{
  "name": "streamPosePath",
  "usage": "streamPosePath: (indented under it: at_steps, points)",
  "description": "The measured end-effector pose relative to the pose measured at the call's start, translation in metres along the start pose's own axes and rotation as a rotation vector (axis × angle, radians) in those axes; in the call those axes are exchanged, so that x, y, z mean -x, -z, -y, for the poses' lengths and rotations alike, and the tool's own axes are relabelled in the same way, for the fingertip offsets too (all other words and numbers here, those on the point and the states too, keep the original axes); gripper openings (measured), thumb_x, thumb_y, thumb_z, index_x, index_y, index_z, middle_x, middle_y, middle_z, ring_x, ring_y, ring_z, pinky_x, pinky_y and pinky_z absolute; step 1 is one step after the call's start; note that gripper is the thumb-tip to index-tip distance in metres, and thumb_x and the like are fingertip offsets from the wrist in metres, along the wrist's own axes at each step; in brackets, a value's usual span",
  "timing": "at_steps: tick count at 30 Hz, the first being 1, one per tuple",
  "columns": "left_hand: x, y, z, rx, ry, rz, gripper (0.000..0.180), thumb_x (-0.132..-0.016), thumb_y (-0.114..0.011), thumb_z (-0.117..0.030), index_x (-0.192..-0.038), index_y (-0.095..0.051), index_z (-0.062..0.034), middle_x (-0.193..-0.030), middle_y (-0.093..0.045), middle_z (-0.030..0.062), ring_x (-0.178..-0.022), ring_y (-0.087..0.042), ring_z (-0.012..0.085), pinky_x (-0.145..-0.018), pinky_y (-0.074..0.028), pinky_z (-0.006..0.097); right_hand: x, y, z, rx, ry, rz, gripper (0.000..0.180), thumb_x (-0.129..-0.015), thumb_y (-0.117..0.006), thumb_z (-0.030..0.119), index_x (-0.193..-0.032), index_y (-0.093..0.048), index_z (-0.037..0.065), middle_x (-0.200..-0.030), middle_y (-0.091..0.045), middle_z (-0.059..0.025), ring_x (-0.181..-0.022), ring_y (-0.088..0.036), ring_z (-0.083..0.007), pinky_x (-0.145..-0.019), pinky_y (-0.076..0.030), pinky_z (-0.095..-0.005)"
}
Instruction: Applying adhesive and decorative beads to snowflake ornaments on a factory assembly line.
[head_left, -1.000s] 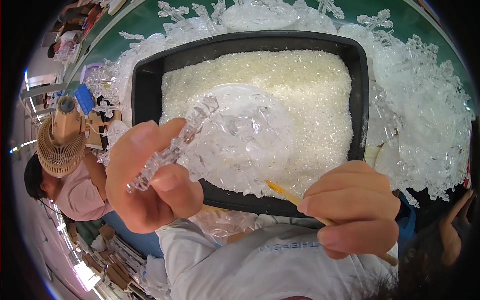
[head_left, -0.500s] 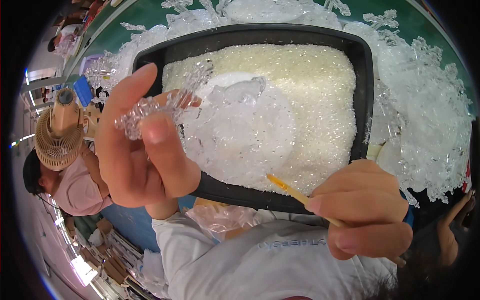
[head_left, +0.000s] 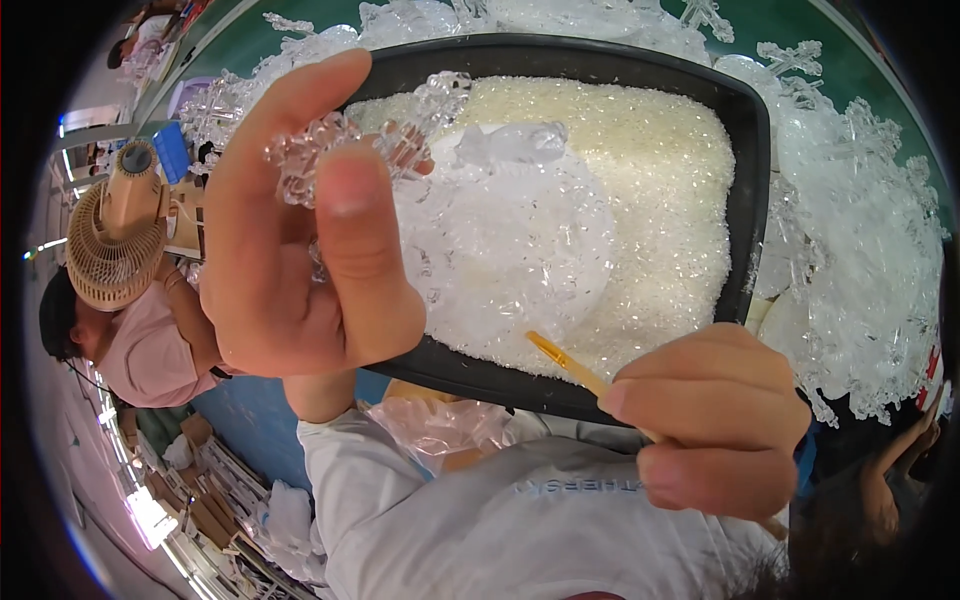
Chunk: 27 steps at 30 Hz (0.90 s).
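My left hand (head_left: 290, 230) is raised close to the camera and holds a clear plastic snowflake-shaped ornament (head_left: 500, 230) by one arm between thumb and fingers. The ornament hangs over a black tray (head_left: 745, 150) filled with fine clear-white glitter granules (head_left: 640, 170). My right hand (head_left: 715, 420) is at the tray's near edge, fingers closed on a thin wooden-handled brush (head_left: 565, 362) whose tip points at the ornament.
Several clear snowflake ornaments (head_left: 870, 260) are piled on the green table (head_left: 840, 40) around the tray. A person in a pink top (head_left: 140, 350) sits at the left beside a beige fan (head_left: 115, 240). A white shirt (head_left: 520, 510) fills the lower middle.
My left hand has lifted and turned the ornament upward, closer to the camera. The right hand with the brush has stayed by the tray's near edge.
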<state>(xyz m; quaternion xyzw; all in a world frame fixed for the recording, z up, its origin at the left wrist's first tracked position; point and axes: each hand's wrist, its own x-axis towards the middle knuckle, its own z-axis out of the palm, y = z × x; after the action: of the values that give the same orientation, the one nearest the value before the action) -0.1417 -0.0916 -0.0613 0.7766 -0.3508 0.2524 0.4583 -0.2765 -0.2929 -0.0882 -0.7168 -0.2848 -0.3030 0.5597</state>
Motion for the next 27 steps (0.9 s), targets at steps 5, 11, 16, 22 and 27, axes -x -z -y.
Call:
streamPosePath:
  at_steps: [5,11,16,22,27]
  points:
    - [0.000,0.002,0.001,-0.024,-0.013,-0.022,0.041,-0.105,-0.057,-0.020,-0.127,-0.059,0.0146,-0.112,-0.072,0.0232,-0.076,-0.072,0.0211,-0.068,-0.055,0.024,0.000,0.005,-0.001,-0.028,0.107,-0.002,0.020,-0.088,-0.067,0.008,-0.105,-0.057,0.006,-0.085,-0.070,-0.0225,-0.052,-0.065,-0.0267,-0.043,-0.051,-0.0302]
    - [0.009,0.001,-0.001,0.006,-0.003,-0.107,0.043,-0.103,-0.059,-0.024,-0.126,-0.059,0.0124,-0.103,-0.073,0.0209,-0.078,-0.070,0.0190,-0.068,-0.055,0.026,0.008,0.003,-0.006,0.008,0.171,-0.299,0.014,-0.092,-0.059,0.004,-0.105,-0.055,0.008,-0.081,-0.067,-0.0177,-0.050,-0.060,-0.0213,-0.042,-0.051,-0.0309]
    - [0.014,0.002,0.001,-0.015,-0.076,-0.152,0.043,-0.103,-0.058,-0.022,-0.122,-0.056,0.0165,-0.090,-0.072,0.0268,-0.070,-0.069,0.0230,-0.064,-0.055,0.030,0.011,0.009,-0.003,0.123,-0.063,-0.169,0.031,-0.078,-0.067,-0.004,-0.105,-0.055,0.004,-0.090,-0.069,-0.0229,-0.056,-0.064,-0.0270,-0.048,-0.055,-0.0355]
    - [0.011,0.006,0.012,-0.017,-0.265,-0.175,0.045,-0.106,-0.056,-0.028,-0.119,-0.057,0.0150,-0.078,-0.071,0.0263,-0.054,-0.055,0.0209,-0.052,-0.043,0.031,0.009,0.010,-0.002,0.076,-0.025,-0.192,0.035,-0.074,-0.070,-0.005,-0.106,-0.056,0.000,-0.093,-0.069,-0.0251,-0.054,-0.064,-0.0300,-0.051,-0.059,-0.0391]
    - [0.006,0.016,0.017,-0.028,-0.355,-0.093,0.043,-0.107,-0.053,-0.030,-0.123,-0.056,0.0091,-0.075,-0.071,0.0264,-0.050,-0.051,0.0209,-0.049,-0.039,0.032,0.009,0.012,-0.007,0.036,0.077,-0.211,0.034,-0.079,-0.076,0.002,-0.104,-0.054,0.000,-0.089,-0.069,-0.0248,-0.051,-0.062,-0.0261,-0.043,-0.056,-0.0346]
